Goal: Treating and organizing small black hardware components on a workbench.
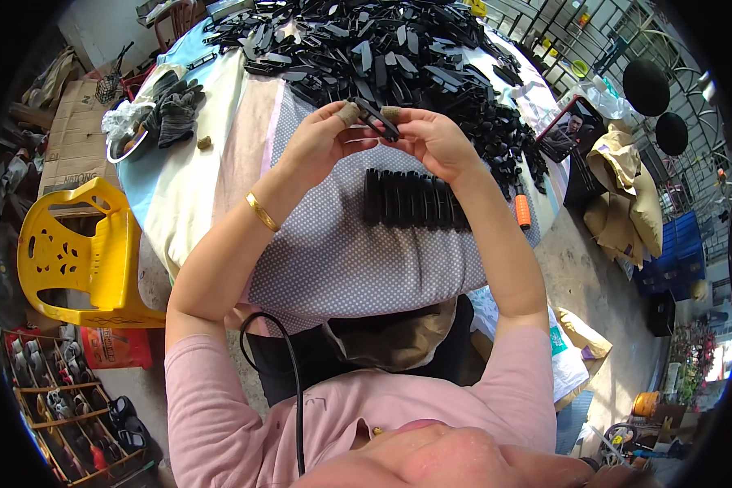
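My left hand (327, 134) and my right hand (431, 140) meet over the near part of the table, both closed on a small elongated black plastic part (374, 119). Tan coverings wrap a fingertip or thumb on each hand. Just below my right hand, a row of black parts (415, 199) stands side by side on the dotted cloth (333, 260). Beyond my hands lies a large heap of similar black plastic parts (382, 61). An orange-handled tool (522, 210) rests to the right of the row.
Left on the table are dark gloves (177, 110), a white bowl (126, 146) and a small brown lump (204, 142). A phone (572, 126) leans at the right edge. A yellow plastic chair (98, 252) stands left, with a shoe rack (65, 398) below. A black cable (297, 382) hangs before me.
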Demonstrator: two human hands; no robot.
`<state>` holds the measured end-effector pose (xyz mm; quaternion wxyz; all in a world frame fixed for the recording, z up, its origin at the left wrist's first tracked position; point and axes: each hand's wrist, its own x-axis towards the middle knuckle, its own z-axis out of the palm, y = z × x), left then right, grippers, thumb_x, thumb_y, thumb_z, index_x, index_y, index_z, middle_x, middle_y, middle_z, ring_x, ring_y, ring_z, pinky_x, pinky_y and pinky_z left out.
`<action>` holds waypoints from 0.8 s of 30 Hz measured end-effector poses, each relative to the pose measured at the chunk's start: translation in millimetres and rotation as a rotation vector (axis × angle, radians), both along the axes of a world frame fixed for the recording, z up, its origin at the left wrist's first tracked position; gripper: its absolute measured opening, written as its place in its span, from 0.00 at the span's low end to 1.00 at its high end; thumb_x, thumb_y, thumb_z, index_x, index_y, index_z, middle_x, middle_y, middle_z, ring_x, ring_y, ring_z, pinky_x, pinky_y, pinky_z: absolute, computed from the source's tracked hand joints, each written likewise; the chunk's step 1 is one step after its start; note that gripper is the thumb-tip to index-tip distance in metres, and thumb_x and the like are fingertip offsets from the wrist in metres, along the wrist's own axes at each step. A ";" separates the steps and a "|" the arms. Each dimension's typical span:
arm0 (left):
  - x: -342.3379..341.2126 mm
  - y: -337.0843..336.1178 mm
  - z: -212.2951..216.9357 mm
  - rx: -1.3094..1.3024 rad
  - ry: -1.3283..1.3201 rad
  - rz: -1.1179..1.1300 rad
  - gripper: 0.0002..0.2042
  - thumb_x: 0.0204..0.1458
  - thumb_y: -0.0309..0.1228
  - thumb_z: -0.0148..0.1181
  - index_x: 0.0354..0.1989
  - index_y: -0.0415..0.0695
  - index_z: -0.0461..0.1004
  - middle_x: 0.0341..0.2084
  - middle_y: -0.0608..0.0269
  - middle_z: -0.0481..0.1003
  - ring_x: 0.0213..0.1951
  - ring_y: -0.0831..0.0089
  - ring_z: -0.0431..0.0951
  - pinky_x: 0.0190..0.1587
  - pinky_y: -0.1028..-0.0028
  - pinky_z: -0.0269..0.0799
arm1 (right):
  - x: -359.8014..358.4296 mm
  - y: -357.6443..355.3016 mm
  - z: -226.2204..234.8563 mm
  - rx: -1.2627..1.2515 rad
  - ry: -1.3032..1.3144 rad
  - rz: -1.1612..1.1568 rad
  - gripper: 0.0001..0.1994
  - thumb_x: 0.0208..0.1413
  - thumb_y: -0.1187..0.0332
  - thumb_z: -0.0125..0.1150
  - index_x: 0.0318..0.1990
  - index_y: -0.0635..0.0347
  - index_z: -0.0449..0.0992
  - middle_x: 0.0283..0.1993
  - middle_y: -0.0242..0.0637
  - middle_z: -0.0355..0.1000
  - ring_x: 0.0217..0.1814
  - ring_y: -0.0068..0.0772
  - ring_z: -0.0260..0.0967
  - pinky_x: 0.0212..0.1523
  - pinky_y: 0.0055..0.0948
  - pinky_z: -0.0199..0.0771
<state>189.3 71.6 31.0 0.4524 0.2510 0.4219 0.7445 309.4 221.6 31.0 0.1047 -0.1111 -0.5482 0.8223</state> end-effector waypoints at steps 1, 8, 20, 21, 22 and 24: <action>-1.5 -0.3 0.8 0.013 -0.013 0.021 0.09 0.58 0.30 0.45 0.41 0.38 0.66 0.31 0.59 0.71 0.35 0.69 0.75 0.40 0.69 0.76 | 0.5 0.7 -3.0 0.053 0.020 -0.052 0.14 0.57 0.75 0.46 0.49 0.72 0.66 0.44 0.46 0.70 0.46 0.35 0.70 0.49 0.32 0.72; 1.6 -2.5 3.1 -0.026 0.014 0.016 0.13 0.59 0.37 0.43 0.46 0.44 0.65 0.37 0.61 0.69 0.40 0.66 0.74 0.42 0.61 0.74 | 9.2 -8.8 6.9 0.228 0.121 -0.231 0.13 0.52 0.79 0.54 0.47 0.71 0.69 0.40 0.43 0.72 0.39 0.31 0.73 0.41 0.23 0.77; 17.8 -6.2 3.7 -0.022 0.039 -0.078 0.12 0.58 0.36 0.47 0.46 0.43 0.64 0.33 0.62 0.72 0.31 0.75 0.73 0.34 0.75 0.73 | 17.2 -26.6 11.4 1.108 0.378 -0.497 0.09 0.50 0.78 0.58 0.40 0.65 0.74 0.35 0.33 0.73 0.33 0.20 0.70 0.33 0.17 0.71; 16.2 -7.3 4.0 -0.063 0.108 -0.050 0.12 0.57 0.36 0.48 0.46 0.43 0.64 0.32 0.62 0.72 0.30 0.75 0.73 0.32 0.77 0.73 | 18.1 -29.4 13.3 1.107 0.379 -0.494 0.09 0.50 0.78 0.58 0.40 0.65 0.74 0.35 0.33 0.73 0.33 0.20 0.70 0.33 0.17 0.71; 14.2 -7.2 3.8 -0.104 0.176 -0.024 0.13 0.57 0.36 0.49 0.46 0.42 0.64 0.31 0.62 0.71 0.28 0.75 0.74 0.31 0.78 0.73 | 19.6 -33.1 15.3 1.161 0.417 -0.475 0.08 0.49 0.78 0.58 0.39 0.65 0.74 0.35 0.34 0.72 0.33 0.21 0.70 0.32 0.18 0.71; 9.7 -6.0 1.6 -0.126 0.145 -0.035 0.14 0.56 0.35 0.51 0.46 0.41 0.64 0.31 0.62 0.71 0.28 0.75 0.74 0.30 0.79 0.73 | 16.1 -36.7 11.1 1.191 0.462 -0.474 0.06 0.48 0.78 0.59 0.35 0.66 0.74 0.34 0.36 0.73 0.34 0.25 0.72 0.32 0.21 0.72</action>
